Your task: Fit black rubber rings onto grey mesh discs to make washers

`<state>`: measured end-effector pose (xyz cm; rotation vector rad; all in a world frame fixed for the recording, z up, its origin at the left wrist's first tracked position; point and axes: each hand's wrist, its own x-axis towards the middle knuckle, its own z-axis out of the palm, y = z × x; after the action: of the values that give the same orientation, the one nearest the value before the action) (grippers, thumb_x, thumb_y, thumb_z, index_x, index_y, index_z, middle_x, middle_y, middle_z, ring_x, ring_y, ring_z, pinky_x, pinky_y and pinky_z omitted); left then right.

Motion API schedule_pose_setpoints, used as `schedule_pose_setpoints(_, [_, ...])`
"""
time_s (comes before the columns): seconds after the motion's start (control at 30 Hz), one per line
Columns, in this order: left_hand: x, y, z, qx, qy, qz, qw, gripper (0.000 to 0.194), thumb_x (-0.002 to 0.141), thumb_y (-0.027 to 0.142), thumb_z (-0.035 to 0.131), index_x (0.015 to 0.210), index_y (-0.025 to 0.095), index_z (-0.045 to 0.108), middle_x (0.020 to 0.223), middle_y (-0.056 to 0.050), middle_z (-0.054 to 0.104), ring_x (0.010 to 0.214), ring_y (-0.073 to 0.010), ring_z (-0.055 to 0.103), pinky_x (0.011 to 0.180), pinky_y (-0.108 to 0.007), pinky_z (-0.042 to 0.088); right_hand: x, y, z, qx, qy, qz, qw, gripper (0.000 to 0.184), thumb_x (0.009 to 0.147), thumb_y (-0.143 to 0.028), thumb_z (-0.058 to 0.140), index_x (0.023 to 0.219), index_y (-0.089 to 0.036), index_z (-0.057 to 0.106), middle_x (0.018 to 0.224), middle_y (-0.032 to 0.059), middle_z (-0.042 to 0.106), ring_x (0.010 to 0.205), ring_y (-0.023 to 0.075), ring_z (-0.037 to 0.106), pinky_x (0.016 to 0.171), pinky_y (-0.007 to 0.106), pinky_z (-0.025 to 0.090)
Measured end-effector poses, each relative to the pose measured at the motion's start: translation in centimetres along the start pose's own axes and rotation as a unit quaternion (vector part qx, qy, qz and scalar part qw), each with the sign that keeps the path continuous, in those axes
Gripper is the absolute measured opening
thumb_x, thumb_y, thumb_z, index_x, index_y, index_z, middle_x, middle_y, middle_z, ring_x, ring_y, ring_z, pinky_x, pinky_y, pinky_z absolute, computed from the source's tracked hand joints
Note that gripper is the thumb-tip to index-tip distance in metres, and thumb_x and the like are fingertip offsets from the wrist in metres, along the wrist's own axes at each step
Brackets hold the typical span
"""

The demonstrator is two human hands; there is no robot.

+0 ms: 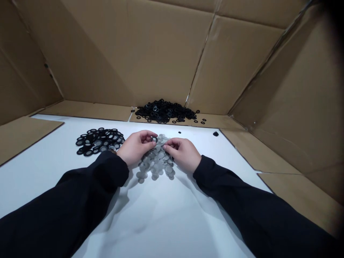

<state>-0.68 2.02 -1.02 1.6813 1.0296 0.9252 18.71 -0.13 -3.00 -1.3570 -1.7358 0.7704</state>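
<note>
Thumb and fingers of my left hand (pixel 137 145) are closed on a black ring (pixel 154 139), held over a pile of thin grey discs (pixel 158 161). My right hand (pixel 184 152) is pinched at the right side of that pile; what its fingertips hold, if anything, is too small to make out. The discs lie loose and overlapping on the white table between and below both hands. Left of my left hand is a heap of black rings with grey centres (pixel 99 141).
A large heap of black rings (pixel 163 111) lies on the cardboard strip at the back. One small black piece (pixel 179 132) and a small black clump (pixel 215 134) sit on the white surface (pixel 161 218). Cardboard walls (pixel 134 53) rise behind and on both sides.
</note>
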Motion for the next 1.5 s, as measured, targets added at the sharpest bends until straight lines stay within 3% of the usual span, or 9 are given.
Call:
schedule_pose_setpoints(0.17, [-0.1,0.2,0.1,-0.01,0.003,-0.036,0.999,0.038,0.077,0.028,0.066,0.111,0.012,0.066,0.088,-0.007,0.068,0.075,-0.0158,0.058,0.071,-0.031,0.046,0.0,-0.4,0.0,0.095,0.015,0.025,0.995,0.017,0.074,-0.03,0.066,0.082,-0.015,0.068,0.068,0.0017,0.066,0.059,0.0127,0.058,0.056,0.024,0.045])
schedule_pose_setpoints(0.33, [-0.4,1.0,0.5,0.001,-0.003,-0.043,0.999,0.037,0.074,0.023,0.07,0.109,0.012,0.067,0.081,-0.003,0.067,0.072,-0.0134,0.058,0.068,-0.027,0.046,-0.1,-1.5,0.1,0.144,0.038,0.005,0.989,0.019,0.073,-0.03,0.069,0.083,-0.014,0.068,0.072,0.0033,0.067,0.064,0.0132,0.06,0.062,0.025,0.048])
schedule_pose_setpoints(0.5, [-0.5,1.5,0.8,0.001,-0.01,-0.049,0.999,0.031,0.071,0.023,0.072,0.1,0.012,0.068,0.075,0.0,0.064,0.068,-0.0116,0.056,0.065,-0.025,0.045,-0.5,-2.3,0.3,0.101,0.055,-0.018,0.993,0.015,0.075,-0.028,0.067,0.082,-0.015,0.068,0.073,0.0034,0.067,0.064,0.013,0.059,0.061,0.025,0.048])
schedule_pose_setpoints(0.8, [-0.6,1.3,0.9,-0.049,-0.029,-0.054,0.997,0.023,0.072,0.027,0.071,0.091,0.014,0.07,0.082,-0.002,0.069,0.073,-0.0131,0.061,0.069,-0.025,0.047,-0.7,-2.8,0.5,0.06,0.07,-0.03,0.995,0.012,0.075,-0.028,0.068,0.077,-0.016,0.065,0.067,0.0007,0.064,0.059,0.0115,0.056,0.056,0.023,0.046])
schedule_pose_setpoints(1.2, [-0.6,1.3,0.7,-0.021,-0.02,-0.049,0.998,0.017,0.075,0.029,0.067,0.086,0.016,0.071,0.081,-0.003,0.071,0.07,-0.0148,0.062,0.066,-0.026,0.048,-0.9,-2.5,0.1,-0.067,0.095,-0.128,0.985,0.007,0.082,-0.025,0.063,0.084,-0.019,0.068,0.077,0.0015,0.066,0.062,0.0125,0.052,0.063,0.026,0.043])
schedule_pose_setpoints(1.5, [-0.5,1.1,0.7,0.018,-0.032,-0.031,0.999,0.022,0.076,0.033,0.066,0.089,0.016,0.072,0.082,-0.003,0.071,0.073,-0.0164,0.063,0.067,-0.027,0.047,-0.8,-2.6,0.2,-0.075,0.097,-0.129,0.984,0.009,0.083,-0.026,0.062,0.086,-0.02,0.067,0.08,0.0019,0.067,0.062,0.0132,0.052,0.061,0.026,0.042])
